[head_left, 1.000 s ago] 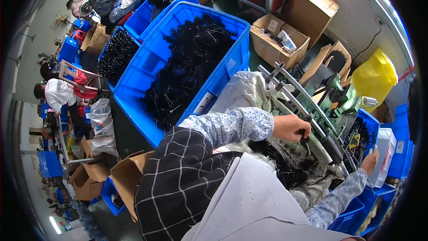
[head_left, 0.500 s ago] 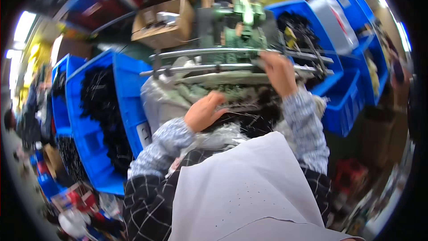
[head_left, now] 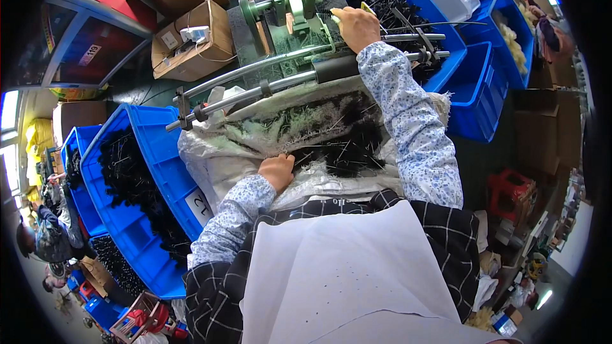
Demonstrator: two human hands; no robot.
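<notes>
My right hand (head_left: 358,28) is closed at the right side of a green bench machine (head_left: 294,6). Its fingers pinch a thin wire brush (head_left: 324,14), with dark bristles toward the machine and a thin stem running out to the right. Below, my left hand (head_left: 278,171) rests with curled fingers on a white woven sack (head_left: 220,164); whatever lies under its fingertips is hidden. Black bristly pieces with pale wires (head_left: 347,153) fill the sack's mouth. Between machine and sack run two metal rails (head_left: 242,96), one with a black sleeve (head_left: 338,69).
On the left stands a blue crate (head_left: 143,216) of black bristly pieces. Another blue bin (head_left: 440,57) of them is behind my right hand, beside an additional blue bin (head_left: 475,105). A cardboard box (head_left: 191,57) with a power strip sits left of the machine.
My right hand has gone from the rails up to the machine. My left hand has dropped toward the sack's near edge, its fingers now curled. The whole view has turned somewhat.
</notes>
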